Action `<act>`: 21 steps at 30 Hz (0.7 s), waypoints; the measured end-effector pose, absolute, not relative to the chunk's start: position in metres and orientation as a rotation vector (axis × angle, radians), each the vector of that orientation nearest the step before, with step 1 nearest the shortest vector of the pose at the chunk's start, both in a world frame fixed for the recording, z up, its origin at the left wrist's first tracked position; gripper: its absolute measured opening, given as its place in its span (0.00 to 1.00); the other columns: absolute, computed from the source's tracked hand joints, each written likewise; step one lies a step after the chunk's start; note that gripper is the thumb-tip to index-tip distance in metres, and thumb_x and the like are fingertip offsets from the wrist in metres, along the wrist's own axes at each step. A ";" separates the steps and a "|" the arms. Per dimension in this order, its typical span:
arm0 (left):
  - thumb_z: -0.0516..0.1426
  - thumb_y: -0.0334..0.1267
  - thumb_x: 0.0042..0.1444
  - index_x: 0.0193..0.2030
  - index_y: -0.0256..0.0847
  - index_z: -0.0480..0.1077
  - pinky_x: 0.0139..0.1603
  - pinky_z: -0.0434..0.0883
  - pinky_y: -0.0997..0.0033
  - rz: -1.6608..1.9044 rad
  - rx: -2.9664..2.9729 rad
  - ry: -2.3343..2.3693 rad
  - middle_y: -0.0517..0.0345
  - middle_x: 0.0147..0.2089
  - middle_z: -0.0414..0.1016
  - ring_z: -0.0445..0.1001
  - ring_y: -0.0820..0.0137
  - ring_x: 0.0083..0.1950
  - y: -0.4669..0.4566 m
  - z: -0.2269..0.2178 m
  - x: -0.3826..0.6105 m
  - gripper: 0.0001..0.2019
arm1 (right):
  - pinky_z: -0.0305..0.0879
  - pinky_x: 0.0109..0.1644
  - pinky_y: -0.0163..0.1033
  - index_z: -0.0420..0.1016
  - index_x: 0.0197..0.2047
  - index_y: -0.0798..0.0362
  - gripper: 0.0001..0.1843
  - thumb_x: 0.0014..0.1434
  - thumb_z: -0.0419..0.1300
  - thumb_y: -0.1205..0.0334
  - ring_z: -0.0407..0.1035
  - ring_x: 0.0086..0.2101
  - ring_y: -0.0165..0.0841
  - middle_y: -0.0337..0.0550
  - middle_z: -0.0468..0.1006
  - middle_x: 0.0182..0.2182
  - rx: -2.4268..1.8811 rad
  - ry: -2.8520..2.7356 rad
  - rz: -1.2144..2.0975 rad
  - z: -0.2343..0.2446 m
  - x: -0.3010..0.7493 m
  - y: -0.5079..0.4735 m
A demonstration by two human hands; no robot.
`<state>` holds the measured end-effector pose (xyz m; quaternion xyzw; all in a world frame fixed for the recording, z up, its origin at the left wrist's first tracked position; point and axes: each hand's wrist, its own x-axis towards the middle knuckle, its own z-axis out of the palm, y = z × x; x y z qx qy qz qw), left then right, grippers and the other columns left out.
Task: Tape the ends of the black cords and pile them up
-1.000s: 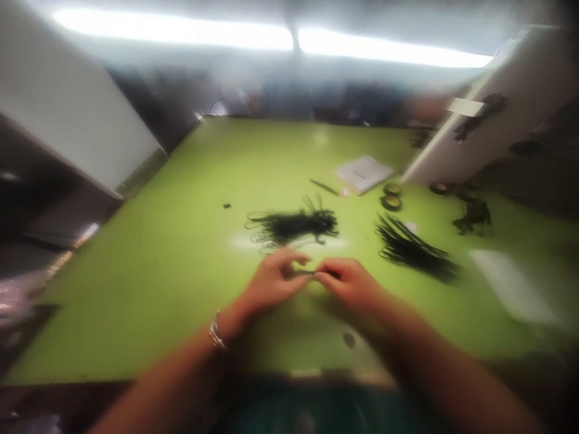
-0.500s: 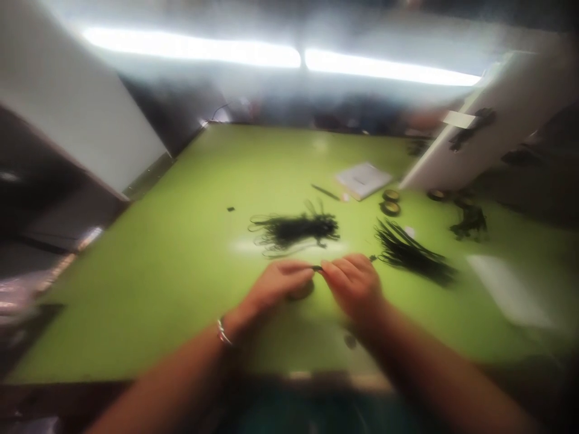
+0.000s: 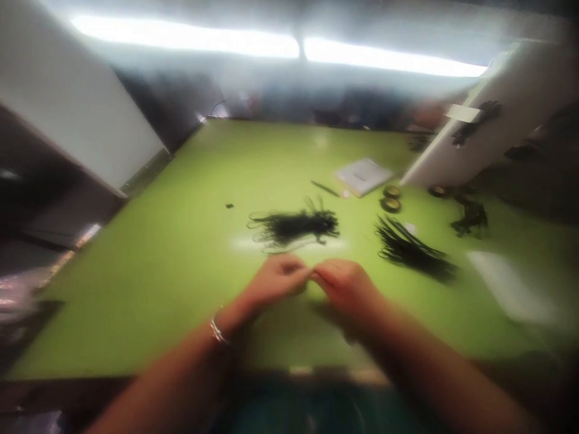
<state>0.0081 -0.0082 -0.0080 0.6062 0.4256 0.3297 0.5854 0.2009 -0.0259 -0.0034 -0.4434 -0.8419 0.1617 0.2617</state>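
My left hand and my right hand meet fingertip to fingertip above the front half of the green table. Both are closed in a pinch. Half a second ago a short length of black cord showed between them; now the fingers cover almost all of it. Just beyond my hands lies a bundle of black looped cords, its knotted ends to the right. A second bundle of black cords, straighter, rests to the right of my right hand. A metal bracelet circles my left wrist.
Farther back are a white pad, a dark pen and two black tape rolls. A dark tangle and a pale sheet lie right. A small black piece sits left. White panels flank the table.
My fingertips have come together, and the cord between them has gone from sight. The dark end that stuck out past my right hand no longer shows. The bundles lie as before.
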 end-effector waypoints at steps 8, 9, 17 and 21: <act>0.66 0.41 0.46 0.30 0.33 0.72 0.23 0.53 0.76 0.710 1.054 0.862 0.64 0.20 0.61 0.56 0.79 0.22 -0.013 -0.009 0.013 0.12 | 0.48 0.26 0.32 0.55 0.18 0.52 0.21 0.61 0.54 0.58 0.51 0.22 0.24 0.32 0.55 0.18 -1.313 -1.833 0.943 0.007 0.193 -0.031; 0.65 0.40 0.47 0.29 0.33 0.72 0.23 0.53 0.76 0.737 1.054 0.878 0.64 0.21 0.61 0.56 0.79 0.22 -0.013 -0.010 0.013 0.11 | 0.48 0.26 0.32 0.55 0.18 0.52 0.21 0.60 0.55 0.58 0.50 0.22 0.24 0.32 0.54 0.18 -1.325 -1.799 0.972 0.006 0.191 -0.032; 0.64 0.37 0.47 0.27 0.35 0.73 0.23 0.57 0.76 0.558 1.209 0.809 0.62 0.20 0.65 0.59 0.77 0.22 -0.025 -0.004 0.013 0.07 | 0.45 0.23 0.31 0.55 0.17 0.54 0.18 0.55 0.55 0.63 0.48 0.21 0.22 0.30 0.51 0.16 -1.348 -1.873 1.260 0.038 0.205 -0.042; 0.66 0.37 0.43 0.27 0.42 0.75 0.27 0.62 0.74 0.314 1.414 0.669 0.60 0.28 0.73 0.66 0.72 0.28 -0.070 -0.005 0.018 0.05 | 0.45 0.22 0.31 0.60 0.18 0.54 0.19 0.58 0.57 0.59 0.50 0.19 0.21 0.30 0.54 0.16 -1.340 -2.011 1.548 0.022 0.237 -0.140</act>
